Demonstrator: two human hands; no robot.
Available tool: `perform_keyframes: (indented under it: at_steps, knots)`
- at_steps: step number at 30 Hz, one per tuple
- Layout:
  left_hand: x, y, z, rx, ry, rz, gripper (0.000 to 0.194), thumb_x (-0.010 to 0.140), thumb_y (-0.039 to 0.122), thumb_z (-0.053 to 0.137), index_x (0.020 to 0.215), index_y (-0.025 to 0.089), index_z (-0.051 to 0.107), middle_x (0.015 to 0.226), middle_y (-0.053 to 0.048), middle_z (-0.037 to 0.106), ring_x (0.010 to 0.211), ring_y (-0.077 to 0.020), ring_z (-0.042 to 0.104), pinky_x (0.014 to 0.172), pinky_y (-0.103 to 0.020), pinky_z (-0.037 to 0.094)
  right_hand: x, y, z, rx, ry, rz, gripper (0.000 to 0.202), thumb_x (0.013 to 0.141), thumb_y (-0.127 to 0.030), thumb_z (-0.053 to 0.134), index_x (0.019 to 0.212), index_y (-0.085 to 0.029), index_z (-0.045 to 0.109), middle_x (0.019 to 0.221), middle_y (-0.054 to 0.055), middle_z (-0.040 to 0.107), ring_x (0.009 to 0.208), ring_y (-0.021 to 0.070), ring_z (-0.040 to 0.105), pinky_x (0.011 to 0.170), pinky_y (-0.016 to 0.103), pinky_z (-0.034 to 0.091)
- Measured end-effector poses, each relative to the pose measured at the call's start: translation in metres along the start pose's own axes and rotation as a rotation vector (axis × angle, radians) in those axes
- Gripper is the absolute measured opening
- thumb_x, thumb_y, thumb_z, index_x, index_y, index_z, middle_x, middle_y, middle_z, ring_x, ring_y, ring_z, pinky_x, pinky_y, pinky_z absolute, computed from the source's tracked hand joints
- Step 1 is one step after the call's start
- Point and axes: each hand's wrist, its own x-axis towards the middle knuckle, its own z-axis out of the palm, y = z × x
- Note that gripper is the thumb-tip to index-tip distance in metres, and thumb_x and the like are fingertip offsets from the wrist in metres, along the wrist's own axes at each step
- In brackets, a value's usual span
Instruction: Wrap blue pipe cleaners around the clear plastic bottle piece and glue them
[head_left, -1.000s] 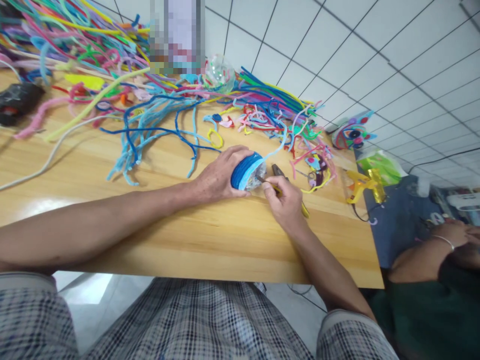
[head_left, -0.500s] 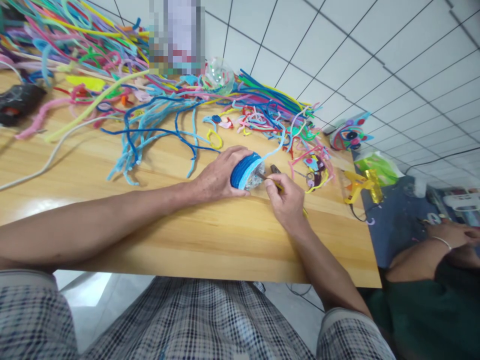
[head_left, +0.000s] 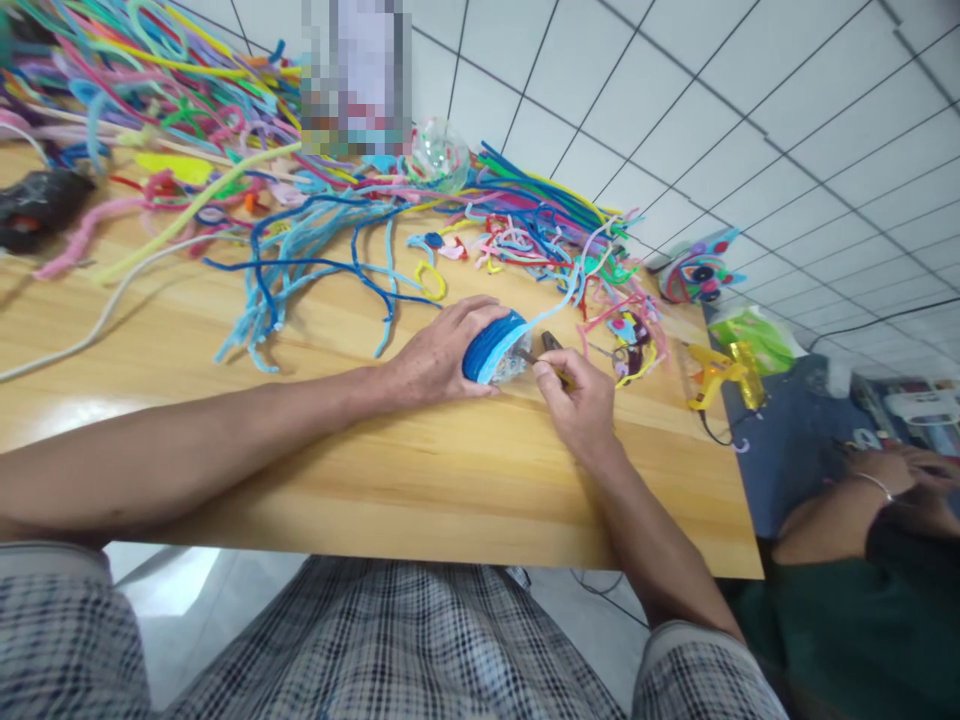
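Observation:
My left hand (head_left: 442, 350) is wrapped round a small rounded clear form (head_left: 513, 366) from the left. Dark blue fuzzy stem (head_left: 486, 342) covers its left part, with a light blue pipe cleaner (head_left: 506, 345) lying beside that band. The pipe cleaner's loose end rises to the upper right. In my right hand (head_left: 577, 400), closed just right of the form, is a slim tool with a dark tip (head_left: 527, 354) and some yellow on it. The tip points at the form's bare side; whether it touches cannot be told. A dark object (head_left: 551, 343) shows just above my right fingers.
Heaped pipe cleaners (head_left: 315, 240) of many colours cover the table's far side. A clear ball (head_left: 439, 155) sits among them. At right are a yellow glue gun (head_left: 720, 375) and a colourful decorated piece (head_left: 701, 275). Another person's arm (head_left: 840, 510) is beyond the table's right edge.
My right hand has shifted slightly right and down with the tool. The light blue loose end leans a little further right, and my left hand still holds the form.

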Motion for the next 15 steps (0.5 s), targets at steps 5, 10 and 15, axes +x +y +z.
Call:
perform_keyframes:
  at_steps: [5, 10, 15]
  knots:
    - [-0.0005, -0.0010, 0.0005, 0.006, -0.003, 0.018, 0.113, 0.070, 0.040, 0.103, 0.164, 0.024, 0.041, 0.164, -0.022, 0.054, 0.157, -0.0430, 0.053, 0.129, -0.065, 0.048, 0.0002, -0.0034, 0.0005, -0.026, -0.010, 0.044, 0.017, 0.103, -0.037, 0.065, 0.093, -0.025, 0.073, 0.081, 0.000, 0.079, 0.068, 0.0165, 0.068, 0.070, 0.031, 0.052]
    - [-0.0014, -0.0007, 0.0006, 0.021, -0.013, 0.012, 0.114, 0.071, 0.041, 0.103, 0.164, 0.025, 0.041, 0.166, -0.023, 0.053, 0.157, -0.0434, 0.053, 0.128, -0.065, 0.049, 0.0006, -0.0056, 0.0018, -0.030, 0.000, 0.012, 0.016, 0.102, -0.034, 0.064, 0.091, -0.026, 0.072, 0.077, -0.001, 0.076, 0.063, 0.0154, 0.065, 0.066, 0.029, 0.052]
    - [-0.0013, -0.0004, 0.0000, -0.001, -0.023, 0.008, 0.112, 0.070, 0.039, 0.103, 0.164, 0.025, 0.042, 0.166, -0.022, 0.053, 0.158, -0.0438, 0.052, 0.129, -0.065, 0.048, 0.0018, -0.0051, 0.0007, -0.059, -0.027, 0.004, 0.016, 0.101, -0.034, 0.064, 0.090, -0.026, 0.072, 0.075, -0.001, 0.075, 0.060, 0.0155, 0.062, 0.065, 0.030, 0.053]
